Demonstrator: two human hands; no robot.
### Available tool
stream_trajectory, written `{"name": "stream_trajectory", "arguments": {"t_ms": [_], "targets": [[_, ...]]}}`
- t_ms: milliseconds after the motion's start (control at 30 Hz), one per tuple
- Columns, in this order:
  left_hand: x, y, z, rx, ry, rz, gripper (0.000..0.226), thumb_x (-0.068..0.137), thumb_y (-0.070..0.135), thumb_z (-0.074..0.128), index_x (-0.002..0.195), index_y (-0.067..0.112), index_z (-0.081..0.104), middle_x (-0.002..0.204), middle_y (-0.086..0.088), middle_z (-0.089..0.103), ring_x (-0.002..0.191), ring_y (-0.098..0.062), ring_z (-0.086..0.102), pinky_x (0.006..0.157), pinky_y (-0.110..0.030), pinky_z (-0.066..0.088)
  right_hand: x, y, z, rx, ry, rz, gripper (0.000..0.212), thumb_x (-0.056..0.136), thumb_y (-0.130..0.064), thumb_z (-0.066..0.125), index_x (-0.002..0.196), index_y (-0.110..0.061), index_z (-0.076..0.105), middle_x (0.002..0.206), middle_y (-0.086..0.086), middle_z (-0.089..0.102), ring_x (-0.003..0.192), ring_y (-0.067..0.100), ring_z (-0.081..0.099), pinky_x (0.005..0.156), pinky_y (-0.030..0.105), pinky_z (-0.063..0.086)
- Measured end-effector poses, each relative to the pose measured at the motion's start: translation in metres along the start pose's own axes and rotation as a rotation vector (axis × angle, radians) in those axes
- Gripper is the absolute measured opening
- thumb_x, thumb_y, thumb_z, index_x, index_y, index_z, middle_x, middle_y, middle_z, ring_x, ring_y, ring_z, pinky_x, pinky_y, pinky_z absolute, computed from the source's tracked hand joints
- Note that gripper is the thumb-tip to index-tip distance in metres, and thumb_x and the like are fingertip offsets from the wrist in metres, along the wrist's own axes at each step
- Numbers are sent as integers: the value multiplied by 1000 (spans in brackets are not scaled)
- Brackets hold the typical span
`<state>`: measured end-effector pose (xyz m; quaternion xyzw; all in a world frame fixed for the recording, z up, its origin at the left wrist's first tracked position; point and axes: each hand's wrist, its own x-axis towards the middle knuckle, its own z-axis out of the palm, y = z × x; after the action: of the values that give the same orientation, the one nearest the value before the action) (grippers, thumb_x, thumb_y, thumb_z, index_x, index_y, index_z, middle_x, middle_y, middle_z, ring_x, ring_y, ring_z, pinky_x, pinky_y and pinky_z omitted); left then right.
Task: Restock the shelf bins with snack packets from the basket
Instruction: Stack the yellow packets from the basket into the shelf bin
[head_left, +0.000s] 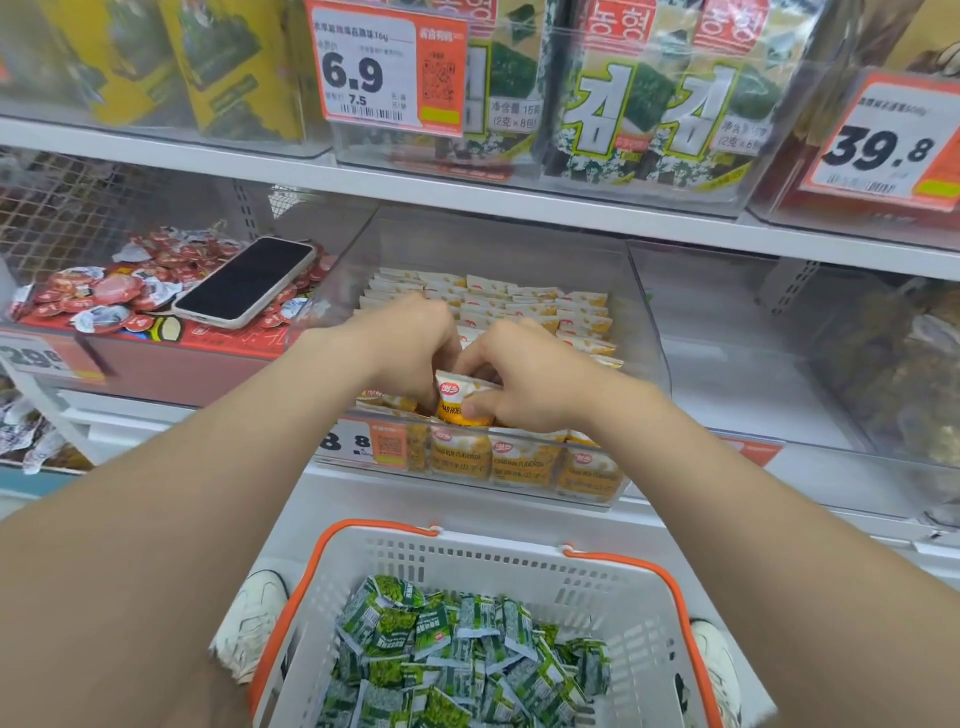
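A clear plastic shelf bin (639, 312) on the middle shelf holds rows of small yellow-and-white snack packets (519, 296). Both of my hands reach into its front part. My right hand (535, 379) pinches one yellow packet (460, 400) upright at the bin's front. My left hand (410, 343) has its fingers curled down among the packets just left of it; what it holds is hidden. Below, a white basket (519, 566) with orange handles holds several green snack packets (457, 654).
A phone (244, 280) lies on red round packets in the left bin. An empty clear bin (748, 374) stands to the right. Seaweed packs and price tags fill the upper shelf (467, 197). My white shoes (254, 623) flank the basket on the floor.
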<state>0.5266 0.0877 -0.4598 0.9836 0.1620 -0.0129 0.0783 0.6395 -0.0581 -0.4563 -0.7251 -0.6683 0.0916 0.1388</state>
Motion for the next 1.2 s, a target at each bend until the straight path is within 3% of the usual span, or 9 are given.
{"name": "stream_trajectory", "arguments": {"t_ms": [100, 167, 233, 300, 467, 700, 867, 1000, 1200], "targets": [[1, -4, 5, 44, 60, 25, 19, 71, 12, 75, 61, 26, 66, 59, 8, 61, 62, -14, 59, 52, -31, 50, 6, -3, 1, -44, -65, -10, 11, 84, -29, 82, 87, -21, 76, 64, -6, 60, 70, 16, 54, 70, 32, 47], [2, -6, 6, 45, 81, 24, 28, 75, 15, 74, 57, 32, 61, 60, 11, 60, 61, -8, 55, 50, -28, 44, 9, -1, -5, -59, -116, -22, 24, 83, -29, 83, 74, -14, 67, 56, -3, 48, 62, 18, 43, 65, 24, 38], [3, -7, 6, 46, 91, 23, 34, 77, 20, 77, 55, 35, 55, 60, 13, 56, 61, -9, 52, 51, -27, 37, 11, -1, -8, -94, -159, -5, 24, 82, -30, 84, 79, -10, 71, 60, -2, 53, 65, 17, 44, 62, 18, 38], [4, -7, 7, 55, 111, 10, 39, 76, 23, 80, 52, 32, 50, 57, 14, 51, 61, -16, 50, 52, -28, 34, 14, -3, -4, -117, -158, 28, 17, 79, -30, 87, 85, -18, 77, 69, -6, 66, 74, 12, 51, 71, 27, 50], [6, -8, 7, 39, 118, -20, 37, 73, 23, 84, 55, 33, 53, 58, 13, 52, 68, -21, 54, 53, -28, 33, 22, -4, 3, -132, -112, 43, 18, 74, -24, 90, 89, -25, 79, 65, -18, 59, 75, 10, 57, 76, 30, 55], [6, -10, 7, -18, 137, -4, 46, 78, 20, 84, 53, 32, 47, 58, 13, 49, 68, -23, 54, 57, -30, 35, 35, -5, 4, -222, -216, 57, 16, 77, -28, 87, 84, -17, 77, 80, 2, 70, 85, 25, 64, 71, 36, 57], [3, -11, 7, -77, 103, 27, 18, 80, 18, 83, 69, 26, 72, 68, 6, 67, 68, -17, 60, 67, -34, 49, 30, -2, 6, -146, -148, 66, 19, 76, -26, 89, 92, -24, 80, 72, -16, 60, 88, 18, 67, 68, 27, 51], [-8, -6, -12, -198, 283, 14, 7, 82, 28, 86, 82, 31, 79, 76, 16, 72, 74, 1, 65, 82, -25, 51, 11, 4, -9, -18, -46, 102, 37, 68, -36, 95, 97, -18, 80, 74, -13, 71, 78, 7, 66, 79, 29, 57], [-17, 12, -1, -211, -40, 69, 18, 80, 32, 90, 96, 27, 83, 77, 16, 75, 74, 5, 68, 73, -21, 54, -20, 22, -39, 37, -224, 164, 30, 72, -46, 91, 96, -32, 81, 80, -14, 76, 75, 6, 72, 79, 35, 61]]}}
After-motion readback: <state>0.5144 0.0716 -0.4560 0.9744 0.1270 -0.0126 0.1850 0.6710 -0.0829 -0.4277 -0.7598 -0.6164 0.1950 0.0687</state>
